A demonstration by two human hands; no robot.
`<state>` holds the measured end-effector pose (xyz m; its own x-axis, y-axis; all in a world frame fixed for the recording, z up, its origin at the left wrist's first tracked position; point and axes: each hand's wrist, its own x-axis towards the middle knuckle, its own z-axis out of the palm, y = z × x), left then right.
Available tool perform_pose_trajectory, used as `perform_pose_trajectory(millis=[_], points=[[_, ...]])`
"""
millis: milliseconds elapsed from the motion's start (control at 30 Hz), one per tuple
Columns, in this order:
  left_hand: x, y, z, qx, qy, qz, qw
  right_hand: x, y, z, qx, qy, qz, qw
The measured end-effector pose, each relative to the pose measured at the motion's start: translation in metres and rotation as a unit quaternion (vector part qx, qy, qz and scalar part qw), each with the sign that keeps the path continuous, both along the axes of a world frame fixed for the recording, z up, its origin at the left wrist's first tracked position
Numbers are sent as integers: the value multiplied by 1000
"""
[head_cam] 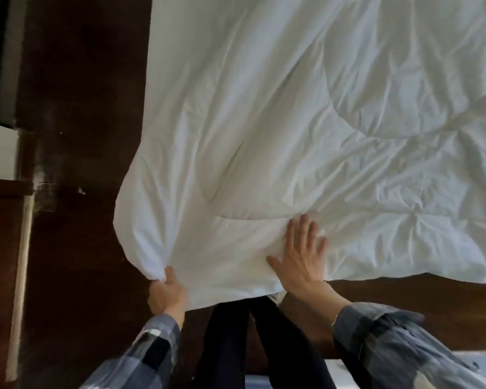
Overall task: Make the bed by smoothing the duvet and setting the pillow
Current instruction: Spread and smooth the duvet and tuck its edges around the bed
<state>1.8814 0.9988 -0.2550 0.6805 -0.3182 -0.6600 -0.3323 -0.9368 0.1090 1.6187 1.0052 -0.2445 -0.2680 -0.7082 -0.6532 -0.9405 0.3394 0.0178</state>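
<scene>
The white duvet [320,136] is spread across most of the view, lying rumpled with long creases and a curved quilted seam, and its near edge is draped over the foot of the bed. Its near corner is bunched into a tight gather that is gripped by the left hand [166,293]; the fingers are curled and clamped on the cloth, with the thumb set on top of the gather, and folds fan upward and away from those fingers. Just beside that grip, further in along the same edge, the duvet is pressed flat by the right hand [300,256]. Its fingers [306,231] are held straight and slightly apart, the thumb splayed out towards the left hand, and the fingertips are laid at the foot of a ridge of wrinkles. No cloth is held within that palm.

Below both sets of fingers, plaid sleeves [399,341] are seen on the forearms, and dark trouser legs [236,346] are seen between them, partly hidden under the duvet's hanging edge. Beyond the left hand's knuckles a dark wooden floor [76,164] is shown. A pale strip, possibly a skirting or a frame edge, is blurred at the far left.
</scene>
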Motion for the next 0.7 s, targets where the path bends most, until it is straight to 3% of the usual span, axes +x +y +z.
perform_pose_trajectory(millis=[100, 167, 267, 367, 433, 500, 567, 667, 700], points=[[5, -9, -8, 18, -17, -40, 999, -21, 6, 0, -67, 2, -69, 995], [14, -4, -6, 17, -43, -57, 997, -48, 13, -6, -31, 22, -149, 988], [17, 3, 0, 35, -53, -72, 995, -73, 24, -7, 24, 36, -152, 987], [4, -8, 8, 65, -69, -1, 995, -82, 16, 4, -19, 28, -281, 959], [-1, -31, 20, 29, -128, 48, 990, -83, 1, 11, -70, -2, -356, 932], [-6, -59, 36, -79, -149, -56, 984, -77, -17, 16, -117, -24, -334, 935], [-12, -96, 48, -198, -145, -183, 952, -62, -41, 23, -158, -52, -265, 950], [-23, -168, 54, -276, -92, -295, 910, -24, -89, 40, -229, -85, -167, 955], [-28, -192, 55, -284, -54, -289, 913, -9, -106, 47, -248, -103, -138, 953]])
